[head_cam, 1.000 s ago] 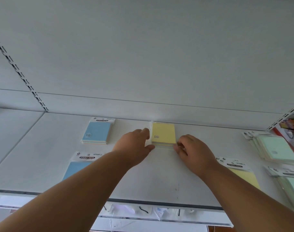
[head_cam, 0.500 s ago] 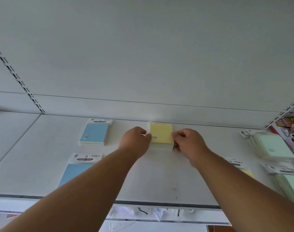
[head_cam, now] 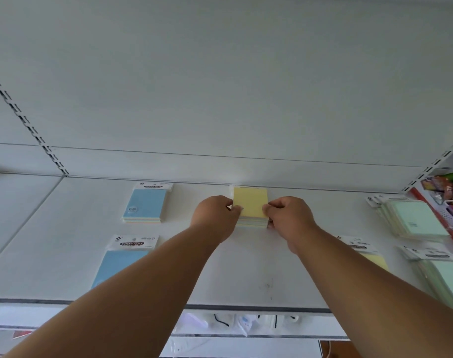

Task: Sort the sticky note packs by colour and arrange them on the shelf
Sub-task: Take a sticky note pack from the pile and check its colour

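Note:
A stack of yellow sticky note packs (head_cam: 250, 204) lies at the back middle of the white shelf (head_cam: 240, 264). My left hand (head_cam: 216, 218) pinches its left edge and my right hand (head_cam: 288, 218) grips its right edge. A blue pack (head_cam: 145, 205) lies at the back left, and a second blue pack (head_cam: 122, 262) sits nearer, partly behind my left forearm. Another yellow pack (head_cam: 375, 259) shows beside my right forearm. Green packs lie at the back right (head_cam: 416, 220) and front right (head_cam: 450, 277).
The shelf's back panel rises just behind the yellow stack. A slotted upright (head_cam: 26, 122) runs on the left. A red-edged bin with colourful goods (head_cam: 447, 195) stands at far right. A lower shelf with small items (head_cam: 235, 324) shows below the front edge.
Both hands have moved forward along the sides of the yellow stack and closed on its edges, and the stack sits a little nearer the back panel.

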`<action>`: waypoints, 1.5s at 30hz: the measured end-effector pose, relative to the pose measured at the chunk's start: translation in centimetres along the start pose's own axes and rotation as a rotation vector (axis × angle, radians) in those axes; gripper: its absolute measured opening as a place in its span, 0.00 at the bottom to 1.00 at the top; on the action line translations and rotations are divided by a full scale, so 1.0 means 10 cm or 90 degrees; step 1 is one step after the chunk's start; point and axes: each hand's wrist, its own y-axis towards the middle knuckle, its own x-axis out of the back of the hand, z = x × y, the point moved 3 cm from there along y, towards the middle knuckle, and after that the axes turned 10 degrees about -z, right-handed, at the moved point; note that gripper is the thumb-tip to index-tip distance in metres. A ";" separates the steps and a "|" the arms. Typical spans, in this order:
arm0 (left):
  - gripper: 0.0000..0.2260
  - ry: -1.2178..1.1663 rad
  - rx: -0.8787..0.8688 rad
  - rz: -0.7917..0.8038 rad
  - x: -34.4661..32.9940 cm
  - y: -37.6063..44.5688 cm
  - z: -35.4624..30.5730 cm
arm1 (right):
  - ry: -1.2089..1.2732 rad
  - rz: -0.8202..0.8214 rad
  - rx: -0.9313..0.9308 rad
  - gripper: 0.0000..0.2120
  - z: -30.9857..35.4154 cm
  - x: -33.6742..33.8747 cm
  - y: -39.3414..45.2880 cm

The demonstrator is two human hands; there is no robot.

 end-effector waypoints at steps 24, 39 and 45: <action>0.09 -0.120 -0.119 0.107 -0.50 -1.24 -0.81 | -0.399 -0.158 0.283 0.10 -0.35 1.53 -0.72; 0.07 -0.181 0.112 0.040 -0.92 -1.55 -1.28 | -0.258 -0.074 0.056 0.26 -0.80 1.65 -0.51; 0.12 -0.148 0.078 0.141 -0.90 -1.45 -1.21 | -0.316 -0.121 -0.029 0.16 -0.77 1.53 -0.62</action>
